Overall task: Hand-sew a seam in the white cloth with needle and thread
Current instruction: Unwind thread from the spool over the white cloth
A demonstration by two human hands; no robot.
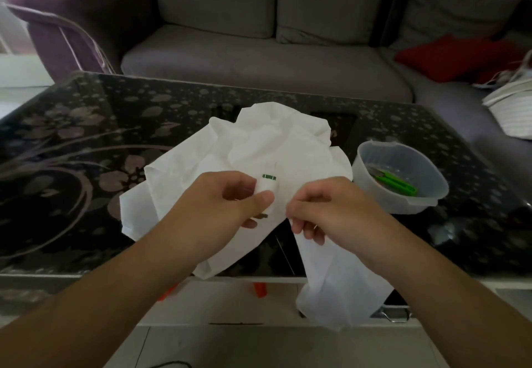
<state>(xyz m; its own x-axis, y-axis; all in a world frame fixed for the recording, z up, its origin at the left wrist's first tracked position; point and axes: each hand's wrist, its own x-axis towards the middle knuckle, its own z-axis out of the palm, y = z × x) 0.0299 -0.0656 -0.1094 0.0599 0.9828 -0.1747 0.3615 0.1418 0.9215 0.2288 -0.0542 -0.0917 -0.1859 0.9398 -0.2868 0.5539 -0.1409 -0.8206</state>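
A crumpled white cloth (276, 143) lies on the dark floral glass table (86, 143), one end hanging over the near edge. My left hand (221, 203) grips a white thread spool with a green-edged end (268, 183) above the cloth. My right hand (325, 209) is just right of it, fingers pinched together over the cloth. A thin glint near its fingers may be the needle; the thread itself is too fine to make out.
A translucent plastic bowl (371, 163) with green snips (400, 184) inside stands right of the cloth. A grey sofa (259, 59) with a red cushion (449, 56) sits behind the table. Orange objects (260, 290) show under the table's near edge.
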